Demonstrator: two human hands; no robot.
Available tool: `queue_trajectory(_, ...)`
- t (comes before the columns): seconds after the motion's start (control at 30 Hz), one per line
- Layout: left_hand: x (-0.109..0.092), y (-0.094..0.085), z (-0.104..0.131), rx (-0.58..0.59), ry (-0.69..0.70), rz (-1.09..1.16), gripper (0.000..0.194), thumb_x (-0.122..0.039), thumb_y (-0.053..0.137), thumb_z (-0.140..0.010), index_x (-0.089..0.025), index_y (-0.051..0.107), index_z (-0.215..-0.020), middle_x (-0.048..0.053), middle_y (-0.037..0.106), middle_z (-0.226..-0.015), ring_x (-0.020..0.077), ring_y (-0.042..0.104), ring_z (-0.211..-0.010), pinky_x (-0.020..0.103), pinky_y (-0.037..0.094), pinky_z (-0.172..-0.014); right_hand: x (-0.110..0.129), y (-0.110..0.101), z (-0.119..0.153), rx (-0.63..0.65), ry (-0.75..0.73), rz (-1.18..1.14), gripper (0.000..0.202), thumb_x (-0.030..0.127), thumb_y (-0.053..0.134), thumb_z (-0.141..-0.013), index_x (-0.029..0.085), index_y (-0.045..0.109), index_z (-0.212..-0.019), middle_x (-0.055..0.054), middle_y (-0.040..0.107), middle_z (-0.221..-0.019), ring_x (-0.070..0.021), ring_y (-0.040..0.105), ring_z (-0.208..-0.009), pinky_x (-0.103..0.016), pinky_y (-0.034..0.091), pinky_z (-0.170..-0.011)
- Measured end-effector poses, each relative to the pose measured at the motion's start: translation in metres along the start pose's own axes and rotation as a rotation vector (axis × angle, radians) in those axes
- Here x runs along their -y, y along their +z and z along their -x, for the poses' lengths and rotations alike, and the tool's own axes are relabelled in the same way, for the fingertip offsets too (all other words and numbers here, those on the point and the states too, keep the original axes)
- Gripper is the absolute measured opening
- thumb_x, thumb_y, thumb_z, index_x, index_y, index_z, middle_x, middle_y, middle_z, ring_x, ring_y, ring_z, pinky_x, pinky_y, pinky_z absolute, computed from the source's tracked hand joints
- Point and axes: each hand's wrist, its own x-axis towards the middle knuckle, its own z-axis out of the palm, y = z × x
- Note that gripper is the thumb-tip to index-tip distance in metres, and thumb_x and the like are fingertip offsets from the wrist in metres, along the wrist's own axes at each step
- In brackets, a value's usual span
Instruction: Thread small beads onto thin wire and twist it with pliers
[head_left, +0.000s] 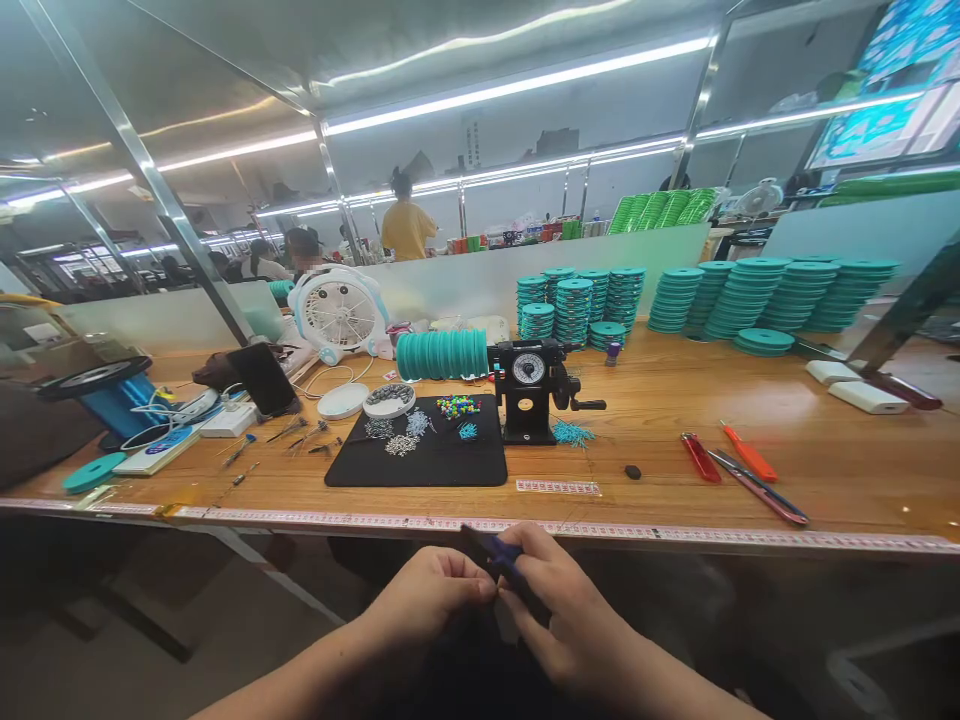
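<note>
In front of the table's edge, my right hand (559, 600) is wrapped round what look like small scissors (507, 552) with a blue-purple handle and a dark tip pointing up and left. My left hand (431, 595) is closed in a pinch close beside it, fingertips nearly meeting those of the right. Whatever sits in that pinch is too small to make out. Beyond the hands, a black mat (450, 470) carries small heaps of colored beads (459, 406), silver pieces (402, 445) and blue pins (468, 431).
A black hand-cranked winder (527, 390) with a dial stands beside a row of teal spools (442, 355). Stacked teal discs (757, 290) fill the back right. Cutters (757, 487) and a red-orange knife (750, 452) lie at right. A phone (264, 380) and fan (339, 312) stand left.
</note>
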Motion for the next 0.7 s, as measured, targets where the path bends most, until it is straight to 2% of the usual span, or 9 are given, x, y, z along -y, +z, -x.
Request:
queue_trajectory(0.03,0.001,-0.001,-0.001,0.034,-0.047,0.056,0.028,-0.037,0.07,-0.065,-0.015,0.054,-0.058,-0.008,0.039,-0.044,0.0056,0.023,-0.04,0.024,0.013,-0.042,0.0,0.0,0.001,-0.001,-0.033,0.025,0.014,0.015,0.047,-0.087,0.018,0.06,-0.087,-0.008,0.055,-0.099,-0.0201,0.052,-0.094,-0.031,0.043,-0.084)
queue_trajectory(0.1,0.0,-0.002,-0.001,0.013,-0.042,0.099,0.031,-0.04,0.072,-0.063,-0.014,0.055,-0.06,-0.009,0.037,-0.042,0.0049,0.021,-0.039,0.023,0.012,-0.042,0.001,-0.003,0.001,-0.013,-0.009,0.001,0.013,0.018,0.048,-0.088,0.018,0.06,-0.084,-0.007,0.055,-0.098,-0.02,0.052,-0.092,-0.031,0.043,-0.083)
queue_trajectory(0.27,-0.009,0.004,0.01,-0.125,0.204,-0.008,0.033,-0.043,0.071,-0.066,-0.013,0.06,-0.068,-0.001,0.055,-0.06,0.0099,0.043,-0.055,0.023,0.032,-0.053,-0.002,-0.012,-0.004,0.024,0.332,-0.332,0.015,0.03,0.057,-0.083,0.016,0.062,-0.085,0.0,0.056,-0.073,-0.0155,0.052,-0.07,-0.026,0.042,-0.064)
queue_trajectory(0.33,-0.011,0.006,0.013,-0.137,0.275,-0.092,0.031,-0.043,0.068,-0.07,-0.012,0.062,-0.069,0.001,0.058,-0.063,0.0119,0.046,-0.06,0.025,0.035,-0.057,-0.005,-0.012,-0.005,0.05,0.398,-0.466,0.019,0.033,0.058,-0.082,0.015,0.063,-0.083,0.001,0.053,-0.066,-0.0135,0.049,-0.064,-0.024,0.039,-0.06)
queue_trajectory(0.43,-0.01,0.007,0.014,-0.139,0.351,-0.193,0.029,-0.041,0.064,-0.074,-0.013,0.063,-0.071,0.003,0.06,-0.066,0.0137,0.047,-0.063,0.026,0.037,-0.061,-0.007,-0.008,-0.004,0.032,0.43,-0.57,0.019,0.031,0.062,-0.078,0.013,0.062,-0.073,0.0,0.055,-0.073,-0.0127,0.049,-0.065,-0.024,0.039,-0.061)
queue_trajectory(0.53,-0.008,0.004,0.012,-0.101,0.274,-0.153,0.029,-0.041,0.064,-0.074,-0.012,0.062,-0.071,0.0,0.056,-0.062,0.0115,0.043,-0.059,0.025,0.033,-0.057,-0.004,-0.006,-0.004,0.008,0.416,-0.502,0.014,0.027,0.062,-0.076,0.014,0.061,-0.071,-0.002,0.057,-0.083,-0.0143,0.051,-0.069,-0.026,0.041,-0.063)
queue_trajectory(0.63,-0.008,0.001,0.009,-0.056,0.129,-0.041,0.031,-0.042,0.068,-0.069,-0.013,0.059,-0.068,-0.005,0.047,-0.054,0.0078,0.034,-0.05,0.022,0.026,-0.049,0.002,-0.009,-0.004,-0.034,0.299,-0.28,0.008,0.021,0.058,-0.078,0.016,0.061,-0.074,-0.003,0.058,-0.086,-0.0177,0.054,-0.078,-0.029,0.042,-0.071)
queue_trajectory(0.7,-0.009,0.001,0.009,-0.049,0.095,-0.009,0.032,-0.043,0.07,-0.067,-0.013,0.057,-0.067,-0.005,0.046,-0.053,0.007,0.033,-0.049,0.022,0.024,-0.047,0.005,-0.011,-0.005,-0.036,0.257,-0.206,0.005,0.019,0.056,-0.079,0.017,0.061,-0.078,-0.003,0.059,-0.087,-0.0185,0.054,-0.081,-0.03,0.042,-0.074)
